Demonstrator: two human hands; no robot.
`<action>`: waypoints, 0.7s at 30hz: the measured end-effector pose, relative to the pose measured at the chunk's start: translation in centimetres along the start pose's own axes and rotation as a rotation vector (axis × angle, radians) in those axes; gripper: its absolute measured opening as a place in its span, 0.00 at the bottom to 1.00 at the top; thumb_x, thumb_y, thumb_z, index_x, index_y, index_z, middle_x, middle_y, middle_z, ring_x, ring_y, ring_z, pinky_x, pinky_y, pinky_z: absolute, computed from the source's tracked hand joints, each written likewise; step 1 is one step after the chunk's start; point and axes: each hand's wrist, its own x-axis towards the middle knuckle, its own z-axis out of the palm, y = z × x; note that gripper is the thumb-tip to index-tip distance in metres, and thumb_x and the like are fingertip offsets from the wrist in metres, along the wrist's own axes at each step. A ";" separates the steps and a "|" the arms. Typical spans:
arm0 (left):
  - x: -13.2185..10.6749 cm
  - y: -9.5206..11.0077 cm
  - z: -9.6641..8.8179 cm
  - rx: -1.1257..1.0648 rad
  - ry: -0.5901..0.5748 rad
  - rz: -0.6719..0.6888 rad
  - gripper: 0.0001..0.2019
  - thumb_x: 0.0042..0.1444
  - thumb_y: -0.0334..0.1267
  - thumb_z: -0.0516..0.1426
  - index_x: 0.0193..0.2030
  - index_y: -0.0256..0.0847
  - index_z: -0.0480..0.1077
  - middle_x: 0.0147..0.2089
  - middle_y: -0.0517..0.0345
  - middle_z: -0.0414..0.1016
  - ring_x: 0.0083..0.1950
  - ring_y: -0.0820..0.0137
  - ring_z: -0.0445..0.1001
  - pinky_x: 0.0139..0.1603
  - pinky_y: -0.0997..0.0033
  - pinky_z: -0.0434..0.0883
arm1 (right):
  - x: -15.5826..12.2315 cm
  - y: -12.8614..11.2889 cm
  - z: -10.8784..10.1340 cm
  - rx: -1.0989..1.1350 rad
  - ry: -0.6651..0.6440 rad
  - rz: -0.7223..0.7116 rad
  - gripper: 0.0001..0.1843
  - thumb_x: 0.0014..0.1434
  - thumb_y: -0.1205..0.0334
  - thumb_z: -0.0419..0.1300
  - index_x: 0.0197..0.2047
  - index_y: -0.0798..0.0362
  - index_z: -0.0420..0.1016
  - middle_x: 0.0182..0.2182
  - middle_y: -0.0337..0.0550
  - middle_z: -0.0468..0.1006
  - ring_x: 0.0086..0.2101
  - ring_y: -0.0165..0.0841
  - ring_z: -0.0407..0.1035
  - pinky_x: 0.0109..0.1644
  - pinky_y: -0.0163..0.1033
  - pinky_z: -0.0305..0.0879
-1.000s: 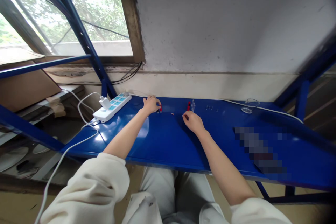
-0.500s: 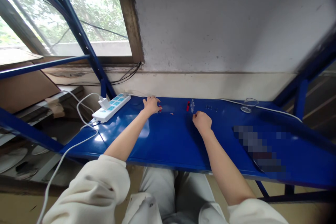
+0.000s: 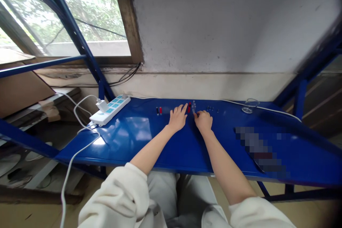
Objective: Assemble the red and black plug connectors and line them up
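My left hand lies on the blue shelf with its fingers stretched toward a small red piece and a cluster of tiny clear pieces. My right hand rests beside it with fingers curled under, just below those clear pieces; what is in it, if anything, is hidden. To the left, a black piece and a red piece stand upright together on the shelf, apart from both hands. A row of tiny dark pieces sits right of the clear ones.
A white power strip with a plugged charger and white cable lies at the shelf's left end. A small glass dish and a white wire sit at the back right. Blue rack posts flank the shelf, with a wall behind.
My left hand left the black and red pieces at the left and moved right to the middle, next to my right hand. My right hand stayed near the clear pieces.
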 end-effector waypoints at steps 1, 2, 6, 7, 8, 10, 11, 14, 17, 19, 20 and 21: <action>0.2 0.2 0.6 -0.002 -0.008 -0.017 0.26 0.59 0.36 0.42 0.64 0.46 0.40 0.62 0.47 0.52 0.58 0.59 0.54 0.51 0.56 0.56 | 0.1 0.0 0.1 0.012 0.005 -0.010 0.15 0.57 0.58 0.49 0.38 0.56 0.73 0.37 0.54 0.72 0.41 0.40 0.64 0.39 0.41 0.57; 0.4 0.3 1.0 -0.001 -0.016 -0.028 0.27 0.59 0.35 0.42 0.64 0.47 0.39 0.62 0.47 0.51 0.58 0.58 0.54 0.51 0.55 0.56 | 0.2 0.1 0.3 0.020 0.006 -0.017 0.15 0.57 0.58 0.49 0.39 0.56 0.73 0.38 0.54 0.72 0.40 0.39 0.64 0.39 0.41 0.56; 1.2 0.5 2.1 0.014 -0.039 -0.040 0.23 0.59 0.34 0.41 0.62 0.49 0.47 0.62 0.49 0.53 0.57 0.58 0.55 0.51 0.53 0.55 | 0.3 0.1 0.6 0.030 -0.016 -0.017 0.14 0.57 0.59 0.51 0.40 0.55 0.73 0.38 0.53 0.71 0.41 0.40 0.63 0.39 0.41 0.57; 1.4 0.5 2.2 0.015 -0.030 -0.036 0.22 0.59 0.34 0.41 0.61 0.47 0.50 0.60 0.48 0.55 0.56 0.58 0.56 0.50 0.54 0.55 | 0.3 0.1 0.7 0.029 -0.020 -0.015 0.14 0.56 0.59 0.51 0.40 0.55 0.73 0.39 0.53 0.71 0.42 0.40 0.62 0.39 0.42 0.57; 1.5 0.5 2.1 0.013 -0.015 -0.030 0.21 0.59 0.34 0.42 0.60 0.46 0.53 0.58 0.48 0.59 0.54 0.59 0.58 0.50 0.55 0.56 | 0.3 0.2 0.8 0.028 -0.024 -0.012 0.14 0.56 0.59 0.51 0.41 0.55 0.73 0.39 0.53 0.71 0.42 0.41 0.62 0.39 0.42 0.57; 1.8 0.5 1.8 0.003 0.014 -0.027 0.18 0.59 0.34 0.42 0.55 0.43 0.59 0.52 0.48 0.64 0.51 0.61 0.60 0.48 0.58 0.56 | 0.4 0.2 1.1 0.032 -0.034 -0.005 0.15 0.56 0.58 0.51 0.42 0.56 0.72 0.40 0.54 0.70 0.43 0.42 0.61 0.40 0.44 0.57; 1.9 0.5 1.6 -0.002 0.022 -0.032 0.16 0.59 0.34 0.43 0.52 0.42 0.62 0.50 0.48 0.66 0.50 0.61 0.61 0.48 0.59 0.56 | 0.4 0.3 1.2 0.039 -0.039 0.003 0.15 0.56 0.58 0.51 0.42 0.56 0.72 0.41 0.54 0.69 0.43 0.43 0.61 0.41 0.44 0.56; 1.9 0.4 0.9 -0.011 0.020 -0.062 0.12 0.59 0.34 0.45 0.44 0.40 0.66 0.45 0.49 0.68 0.48 0.62 0.63 0.47 0.59 0.55 | 0.6 0.5 1.7 0.071 -0.051 0.031 0.15 0.56 0.58 0.51 0.43 0.55 0.71 0.41 0.54 0.68 0.44 0.42 0.61 0.41 0.45 0.56; 1.6 0.2 0.5 -0.040 0.018 -0.105 0.09 0.58 0.34 0.47 0.40 0.40 0.66 0.42 0.50 0.70 0.46 0.62 0.64 0.47 0.60 0.55 | 0.8 0.7 2.0 0.104 -0.030 0.049 0.14 0.55 0.57 0.52 0.41 0.54 0.72 0.40 0.51 0.69 0.42 0.41 0.62 0.41 0.44 0.56; 1.2 -0.2 0.1 -0.082 0.028 -0.137 0.07 0.57 0.34 0.48 0.39 0.41 0.66 0.41 0.52 0.70 0.45 0.64 0.66 0.46 0.62 0.56 | 0.9 0.7 2.1 0.122 -0.010 0.062 0.14 0.54 0.57 0.53 0.40 0.53 0.72 0.39 0.50 0.70 0.41 0.40 0.62 0.41 0.43 0.56; 1.0 -0.4 -0.1 -0.107 0.039 -0.152 0.06 0.57 0.34 0.49 0.38 0.41 0.66 0.40 0.53 0.71 0.45 0.64 0.66 0.45 0.62 0.56 | 1.0 0.7 2.1 0.129 -0.005 0.069 0.13 0.53 0.57 0.53 0.40 0.53 0.73 0.38 0.50 0.71 0.40 0.40 0.63 0.41 0.43 0.56; 0.8 -0.7 -0.3 -0.133 0.054 -0.167 0.05 0.56 0.34 0.50 0.38 0.41 0.66 0.39 0.54 0.71 0.45 0.65 0.67 0.45 0.63 0.57 | 1.1 0.7 2.2 0.134 -0.006 0.075 0.13 0.53 0.57 0.53 0.39 0.53 0.73 0.38 0.49 0.71 0.40 0.40 0.63 0.41 0.43 0.56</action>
